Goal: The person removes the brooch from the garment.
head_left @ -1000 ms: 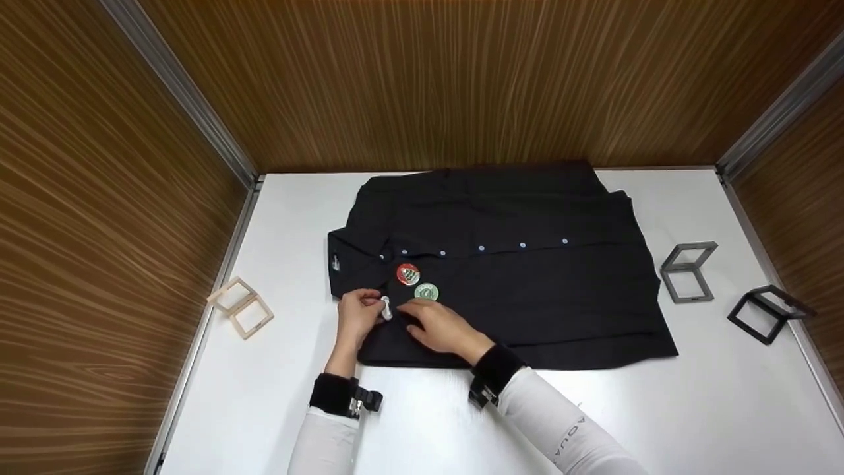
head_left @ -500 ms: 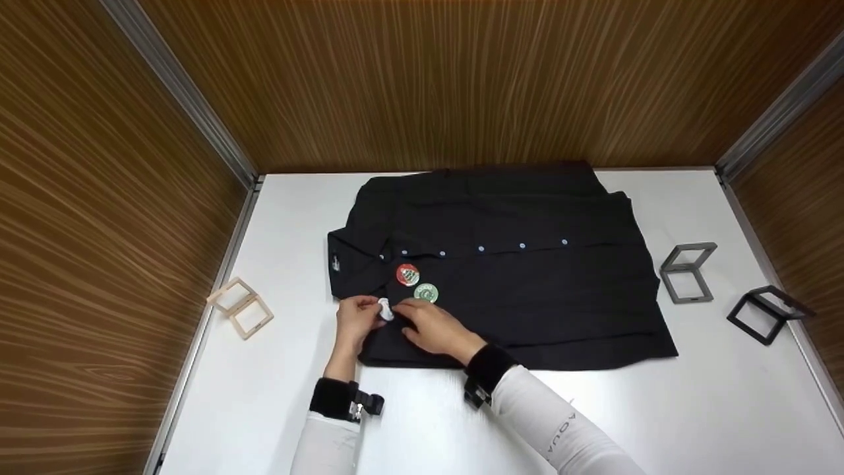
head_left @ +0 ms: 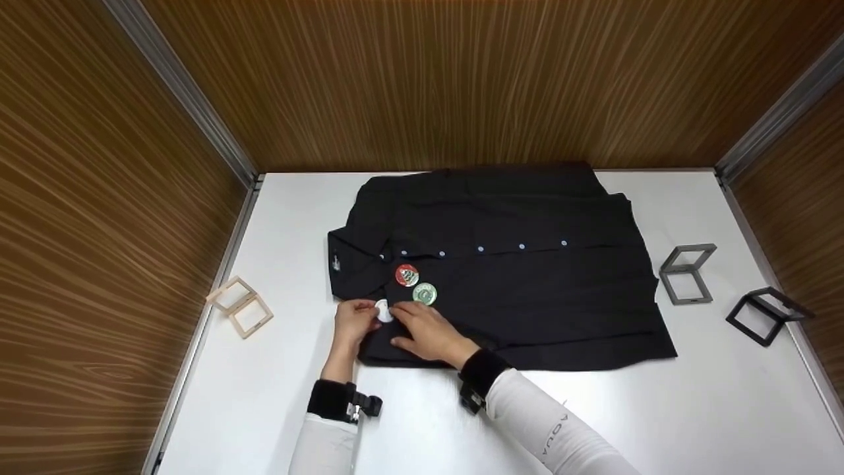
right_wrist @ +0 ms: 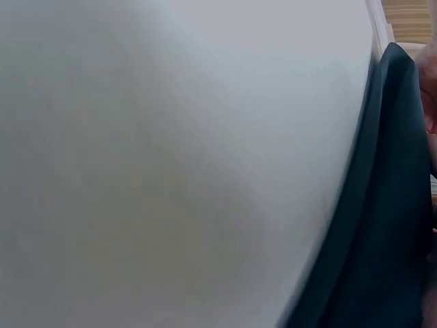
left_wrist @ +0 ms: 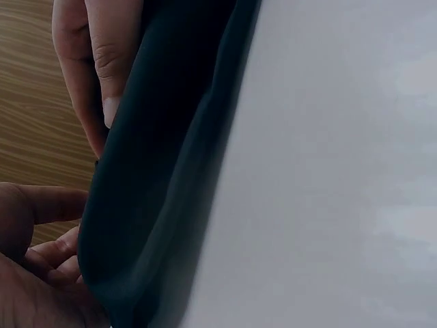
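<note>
A black button-up shirt (head_left: 527, 297) lies flat on the white table, collar to the left. My left hand (head_left: 353, 325) pinches the left edge of a white round badge (head_left: 383, 311) on the shirt below the collar. From the other side, my right hand (head_left: 430, 333) lies over the cloth, its fingertips at the badge's right edge and its thumb held apart. Just above are a red badge (head_left: 407, 275) with a tree picture and a green badge (head_left: 424, 293). In the left wrist view, a fold of dark cloth (left_wrist: 157, 157) hides part of both hands.
A light wooden hinged frame (head_left: 242, 307) stands open on the left of the table (head_left: 277, 409). To the right of the shirt are a grey hinged frame (head_left: 687, 274) and a black one (head_left: 768, 313). Wood-grain panels (head_left: 488, 86) enclose the back and sides.
The white badge has turned from edge-on to nearly flat, showing its round face. My right hand has shifted slightly left and its fingers have flattened toward the badge; the left keeps its pinch.
</note>
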Demonstrator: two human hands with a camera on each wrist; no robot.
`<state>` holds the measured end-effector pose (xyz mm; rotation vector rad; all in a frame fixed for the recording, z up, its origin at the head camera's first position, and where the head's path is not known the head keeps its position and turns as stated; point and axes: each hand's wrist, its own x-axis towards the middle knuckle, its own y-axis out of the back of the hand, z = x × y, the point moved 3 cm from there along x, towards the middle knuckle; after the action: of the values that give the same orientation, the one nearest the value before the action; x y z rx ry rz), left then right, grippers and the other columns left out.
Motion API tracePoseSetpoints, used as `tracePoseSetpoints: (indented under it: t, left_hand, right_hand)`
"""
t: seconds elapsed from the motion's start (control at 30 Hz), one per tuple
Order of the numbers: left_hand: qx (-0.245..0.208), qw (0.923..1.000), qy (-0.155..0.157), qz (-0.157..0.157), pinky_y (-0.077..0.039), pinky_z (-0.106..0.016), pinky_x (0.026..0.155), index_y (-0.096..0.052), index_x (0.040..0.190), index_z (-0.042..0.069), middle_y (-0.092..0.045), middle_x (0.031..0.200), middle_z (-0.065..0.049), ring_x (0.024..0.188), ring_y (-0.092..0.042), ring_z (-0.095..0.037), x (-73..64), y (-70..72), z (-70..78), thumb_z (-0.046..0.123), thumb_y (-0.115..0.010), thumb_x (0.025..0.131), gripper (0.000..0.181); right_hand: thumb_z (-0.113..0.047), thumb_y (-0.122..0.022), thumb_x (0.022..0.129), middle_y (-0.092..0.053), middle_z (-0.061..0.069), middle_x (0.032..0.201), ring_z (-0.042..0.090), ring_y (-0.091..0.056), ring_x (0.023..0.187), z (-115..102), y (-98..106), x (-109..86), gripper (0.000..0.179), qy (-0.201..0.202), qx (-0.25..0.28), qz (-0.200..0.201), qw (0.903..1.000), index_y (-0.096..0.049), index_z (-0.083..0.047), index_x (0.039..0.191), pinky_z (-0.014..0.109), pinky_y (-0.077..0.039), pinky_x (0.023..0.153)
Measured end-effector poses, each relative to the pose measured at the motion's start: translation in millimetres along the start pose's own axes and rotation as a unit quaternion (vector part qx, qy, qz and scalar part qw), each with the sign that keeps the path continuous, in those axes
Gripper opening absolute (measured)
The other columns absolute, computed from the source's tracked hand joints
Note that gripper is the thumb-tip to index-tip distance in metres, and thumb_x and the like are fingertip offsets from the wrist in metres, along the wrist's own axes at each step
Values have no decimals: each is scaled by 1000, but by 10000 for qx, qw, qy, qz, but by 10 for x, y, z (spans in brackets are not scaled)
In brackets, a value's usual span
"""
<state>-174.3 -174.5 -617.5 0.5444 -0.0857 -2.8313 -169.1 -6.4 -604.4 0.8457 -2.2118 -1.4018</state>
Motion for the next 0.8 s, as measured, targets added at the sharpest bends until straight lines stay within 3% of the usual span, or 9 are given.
tracePoseSetpoints:
  t: [0.43, 0.8]
  left_hand:
    - [243, 9996, -118, 6, -54, -23, 55, -62, 103, -18, -66, 84, -17, 62, -62, -14, 0, -11, -4, -10, -60, 86, 18]
    - [632, 9976, -207, 192, -53, -22, 54, -64, 98, -14, -67, 82, -15, 60, -60, -13, -1, -27, -12, -7, -59, 87, 14]
  right_hand:
    - [-48, -64, 92, -47, 7, 143, 25, -42, 131, -10, -45, 18, 65, -50, -275, 18, 9996, -49, -11, 144, 43, -35, 108]
    - [-58, -60, 91, -46, 7, 144, 25, -42, 131, -17, -84, 26, 71, -98, -411, 24, 9991, -48, -13, 144, 43, -36, 106]
